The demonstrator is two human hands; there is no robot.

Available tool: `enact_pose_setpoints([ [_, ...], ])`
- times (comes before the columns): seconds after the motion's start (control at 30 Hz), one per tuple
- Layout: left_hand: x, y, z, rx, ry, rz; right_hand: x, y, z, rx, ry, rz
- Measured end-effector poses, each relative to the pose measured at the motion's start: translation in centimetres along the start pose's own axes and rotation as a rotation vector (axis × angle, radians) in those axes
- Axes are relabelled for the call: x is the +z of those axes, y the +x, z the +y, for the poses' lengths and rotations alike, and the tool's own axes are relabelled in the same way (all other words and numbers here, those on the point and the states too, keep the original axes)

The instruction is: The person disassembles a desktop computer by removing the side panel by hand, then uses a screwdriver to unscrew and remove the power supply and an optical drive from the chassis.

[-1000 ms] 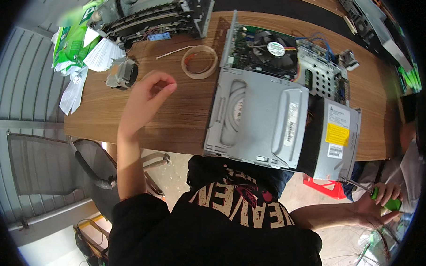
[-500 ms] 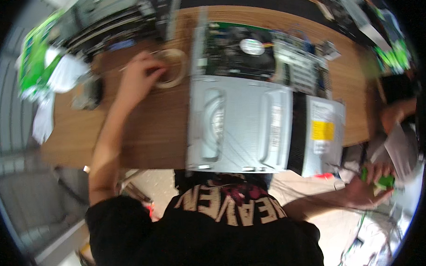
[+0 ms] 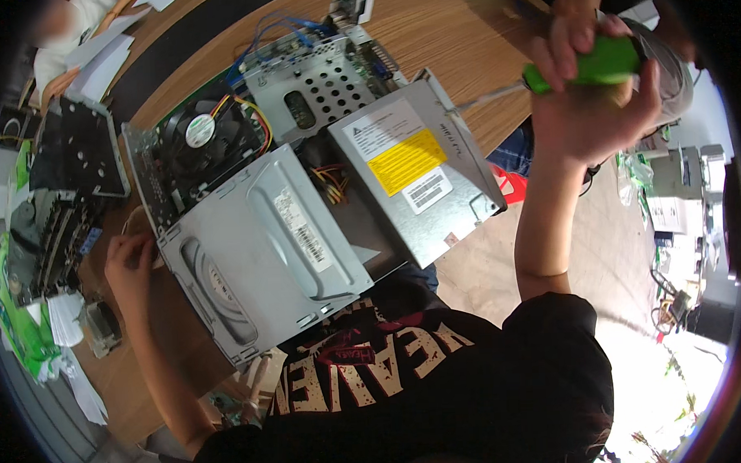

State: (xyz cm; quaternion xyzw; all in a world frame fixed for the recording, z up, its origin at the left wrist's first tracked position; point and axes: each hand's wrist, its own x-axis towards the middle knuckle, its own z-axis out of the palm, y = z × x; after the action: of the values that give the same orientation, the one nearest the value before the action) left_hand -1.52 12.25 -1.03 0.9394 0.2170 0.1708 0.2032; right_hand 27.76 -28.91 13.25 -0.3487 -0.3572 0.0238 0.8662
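Observation:
My right hand is raised at the upper right, palm up, its fingers curled around the green handle of a screwdriver. The metal shaft points left, toward the power supply. Another person's hand is right against the handle, so their fingers partly overlap mine. My left hand has bent fingers beside a tan tape roll, at the left edge of an opened desktop computer. What those fingertips pinch, if anything, is hidden. A black fan shows inside the computer.
A black plastic panel, green packaging and a small grey part lie at the left. Papers and another person's arm are at the far left. The table edge runs close to my body.
My view has turned, so the computer appears tilted. My right hand has risen from low beside the table to the upper right with the screwdriver. My left hand stays by the tape roll.

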Motion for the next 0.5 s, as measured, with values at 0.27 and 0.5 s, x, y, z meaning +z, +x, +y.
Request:
enact_pose_setpoints([
  [0.27,-0.6,0.0,1.4,-0.025,0.021,-0.018,-0.6,1.1,2.5,-0.02,-0.096,0.169],
  [0.5,-3.4,0.5,2.5,-0.017,0.112,0.201,-0.9,1.5,2.1,0.04,-0.07,0.094],
])
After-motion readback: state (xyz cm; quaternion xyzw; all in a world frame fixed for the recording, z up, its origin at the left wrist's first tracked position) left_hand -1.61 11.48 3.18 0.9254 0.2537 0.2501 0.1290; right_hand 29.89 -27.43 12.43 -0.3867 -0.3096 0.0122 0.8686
